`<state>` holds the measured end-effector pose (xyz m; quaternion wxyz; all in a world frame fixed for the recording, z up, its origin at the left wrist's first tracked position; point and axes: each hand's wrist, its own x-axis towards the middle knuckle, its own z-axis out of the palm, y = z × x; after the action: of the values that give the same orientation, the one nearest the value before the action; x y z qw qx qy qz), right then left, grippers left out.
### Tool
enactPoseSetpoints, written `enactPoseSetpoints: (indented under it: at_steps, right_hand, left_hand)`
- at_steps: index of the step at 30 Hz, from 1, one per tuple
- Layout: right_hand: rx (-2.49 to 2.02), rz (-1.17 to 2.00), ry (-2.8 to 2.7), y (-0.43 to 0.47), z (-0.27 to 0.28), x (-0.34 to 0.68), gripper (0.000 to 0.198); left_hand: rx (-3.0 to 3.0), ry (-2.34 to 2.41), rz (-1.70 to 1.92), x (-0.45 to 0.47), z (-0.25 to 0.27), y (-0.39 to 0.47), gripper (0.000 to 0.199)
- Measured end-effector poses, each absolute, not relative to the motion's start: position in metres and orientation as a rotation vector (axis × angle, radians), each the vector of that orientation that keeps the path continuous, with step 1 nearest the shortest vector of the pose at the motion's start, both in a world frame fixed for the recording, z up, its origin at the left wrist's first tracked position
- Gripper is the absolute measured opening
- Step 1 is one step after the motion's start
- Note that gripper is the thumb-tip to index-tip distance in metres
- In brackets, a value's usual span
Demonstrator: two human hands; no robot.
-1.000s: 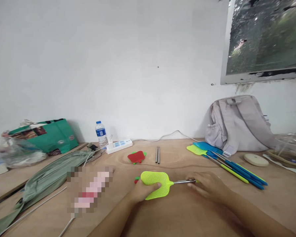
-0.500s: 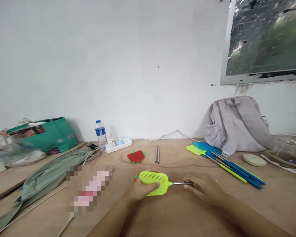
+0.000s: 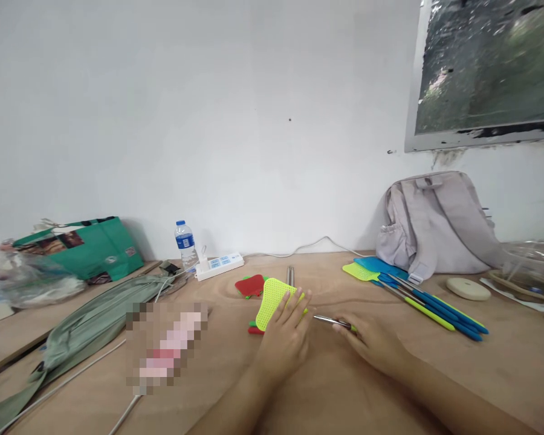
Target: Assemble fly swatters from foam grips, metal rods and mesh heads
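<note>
My left hand (image 3: 286,341) holds a yellow-green perforated fly swatter head (image 3: 272,302), its fingers stretched across the right side and its thumb hidden. A thin metal rod (image 3: 326,319) is gripped in my right hand (image 3: 367,338), with a bit of yellow-green handle showing at the fingers. The rod's tip points at my left fingertips; I cannot tell whether it joins the head. Beyond my left hand lie red and green swatter heads (image 3: 249,286) and two metal tubes (image 3: 291,275). Red and green handle ends (image 3: 255,330) show beside the held head.
Blue and yellow-green fly swatters (image 3: 430,305) lie to the right, before a grey backpack (image 3: 435,229). A round whitish disc (image 3: 468,289) sits near a clear plastic container (image 3: 532,266). Leftward are a power strip (image 3: 220,266), a water bottle (image 3: 185,244), a green strap bag (image 3: 104,311) and a teal bag (image 3: 104,248).
My left hand has turned and shifted right, its fingers now over the swatter head, which has tilted upward. The rod in my right hand has dipped and moved slightly away from the head.
</note>
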<state>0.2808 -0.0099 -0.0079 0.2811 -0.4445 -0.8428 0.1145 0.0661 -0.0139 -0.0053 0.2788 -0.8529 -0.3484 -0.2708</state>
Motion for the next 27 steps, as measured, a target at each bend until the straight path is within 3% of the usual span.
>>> enactPoseSetpoints:
  at_steps: [6, 27]
  right_hand:
    - [-1.155, 0.235, -2.359, -0.014, -0.006, 0.279, 0.029]
    - [-0.967, -0.179, -2.504, 0.005, -0.003, 0.293, 0.035]
  left_hand:
    - [-2.332, -0.919, -0.767, 0.065, -0.009, -0.009, 0.017]
    - [-2.730, -0.931, -0.476, 0.059, 0.031, -0.020, 0.017]
